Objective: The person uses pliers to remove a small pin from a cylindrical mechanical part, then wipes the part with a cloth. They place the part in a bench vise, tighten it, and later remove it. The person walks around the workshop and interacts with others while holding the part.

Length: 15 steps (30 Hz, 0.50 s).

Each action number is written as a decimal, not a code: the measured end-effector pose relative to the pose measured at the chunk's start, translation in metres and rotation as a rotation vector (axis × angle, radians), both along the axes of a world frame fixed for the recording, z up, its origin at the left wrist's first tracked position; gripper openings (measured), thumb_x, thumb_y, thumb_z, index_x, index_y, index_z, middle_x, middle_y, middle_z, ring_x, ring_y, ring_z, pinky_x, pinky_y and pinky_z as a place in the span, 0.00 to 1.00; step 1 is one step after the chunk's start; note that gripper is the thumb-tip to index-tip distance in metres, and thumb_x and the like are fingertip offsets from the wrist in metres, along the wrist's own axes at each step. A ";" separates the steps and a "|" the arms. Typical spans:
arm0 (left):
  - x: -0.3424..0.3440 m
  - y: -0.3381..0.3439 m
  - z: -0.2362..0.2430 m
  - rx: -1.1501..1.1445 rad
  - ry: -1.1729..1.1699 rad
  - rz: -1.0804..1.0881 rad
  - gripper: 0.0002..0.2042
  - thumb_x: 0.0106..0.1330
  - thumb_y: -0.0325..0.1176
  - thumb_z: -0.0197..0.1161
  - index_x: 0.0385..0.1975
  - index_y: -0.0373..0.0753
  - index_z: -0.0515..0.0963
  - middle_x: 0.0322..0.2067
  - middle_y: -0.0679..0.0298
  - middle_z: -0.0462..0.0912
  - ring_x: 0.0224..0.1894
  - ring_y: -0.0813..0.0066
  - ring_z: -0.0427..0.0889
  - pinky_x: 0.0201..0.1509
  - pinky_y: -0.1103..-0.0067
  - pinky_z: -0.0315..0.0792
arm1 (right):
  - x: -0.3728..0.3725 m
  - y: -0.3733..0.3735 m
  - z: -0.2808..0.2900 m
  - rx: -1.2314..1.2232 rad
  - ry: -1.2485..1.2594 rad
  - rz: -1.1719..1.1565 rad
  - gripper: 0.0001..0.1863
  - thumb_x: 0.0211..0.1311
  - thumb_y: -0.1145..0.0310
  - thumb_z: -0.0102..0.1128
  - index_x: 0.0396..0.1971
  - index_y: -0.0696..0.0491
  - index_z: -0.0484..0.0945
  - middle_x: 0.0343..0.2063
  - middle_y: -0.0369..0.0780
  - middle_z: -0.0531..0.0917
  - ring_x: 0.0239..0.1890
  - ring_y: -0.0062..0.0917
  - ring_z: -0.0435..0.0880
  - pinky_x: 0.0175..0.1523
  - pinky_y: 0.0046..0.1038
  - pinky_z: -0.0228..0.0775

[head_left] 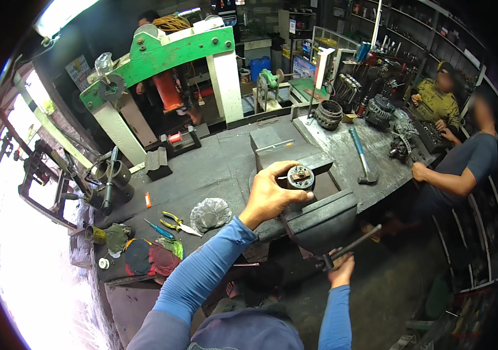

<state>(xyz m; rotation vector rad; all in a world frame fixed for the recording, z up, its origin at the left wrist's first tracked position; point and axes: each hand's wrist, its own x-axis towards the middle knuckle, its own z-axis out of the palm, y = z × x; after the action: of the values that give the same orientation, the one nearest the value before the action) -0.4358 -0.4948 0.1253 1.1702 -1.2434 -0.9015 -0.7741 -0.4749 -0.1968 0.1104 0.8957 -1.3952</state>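
Note:
My left hand [270, 192] is closed round a cylindrical metal part [301, 176], with a bolt and copper-coloured pieces on its round top face. The part stands upright between the jaws of a bench vise [323, 217]; whether the jaws press on it I cannot tell. Below the vise's front, my right hand [340, 270] is closed on the vise handle [356, 242], a bar slanting up to the right. A thin rod [274, 147] lies on the block behind the vise.
A hammer [363, 157] lies on the bench to the right, near alternator parts [379, 109]. On the left are pliers [179, 224], a screwdriver [160, 228] and a plastic bag [210, 214]. A green-topped press frame [161, 55] rises behind. Two people [462, 169] stand at right.

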 end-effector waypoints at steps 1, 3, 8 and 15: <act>-0.005 -0.004 -0.005 0.015 0.031 -0.018 0.35 0.46 0.23 0.86 0.58 0.30 0.80 0.49 0.63 0.86 0.51 0.77 0.84 0.60 0.78 0.80 | -0.024 -0.008 0.013 -0.006 0.061 0.072 0.28 0.76 0.37 0.47 0.49 0.48 0.77 0.47 0.38 0.85 0.49 0.39 0.85 0.57 0.48 0.77; -0.011 -0.011 -0.015 0.044 0.086 -0.047 0.34 0.46 0.24 0.86 0.57 0.29 0.80 0.49 0.63 0.86 0.51 0.78 0.84 0.59 0.78 0.80 | -0.051 -0.021 0.034 -0.074 0.192 0.052 0.40 0.72 0.34 0.51 0.67 0.55 0.67 0.64 0.46 0.71 0.61 0.40 0.74 0.64 0.48 0.70; -0.018 -0.024 -0.033 -0.090 -0.249 0.072 0.31 0.43 0.31 0.87 0.51 0.33 0.85 0.48 0.59 0.87 0.51 0.71 0.85 0.60 0.74 0.79 | -0.044 -0.008 0.028 0.143 0.153 0.187 0.50 0.59 0.36 0.69 0.66 0.64 0.65 0.66 0.51 0.67 0.61 0.43 0.72 0.66 0.49 0.68; -0.022 -0.023 -0.033 -0.093 -0.437 0.119 0.36 0.42 0.38 0.85 0.53 0.26 0.83 0.52 0.47 0.84 0.56 0.51 0.84 0.64 0.67 0.76 | 0.020 0.043 -0.040 0.309 -0.026 0.476 0.23 0.70 0.46 0.57 0.46 0.52 0.82 0.38 0.44 0.87 0.34 0.35 0.87 0.40 0.36 0.81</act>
<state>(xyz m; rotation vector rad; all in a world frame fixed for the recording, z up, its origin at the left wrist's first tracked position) -0.4577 -0.5176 0.0924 1.3957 -1.5262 -0.5059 -0.7544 -0.4319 -0.2365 0.1383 1.0318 -0.8087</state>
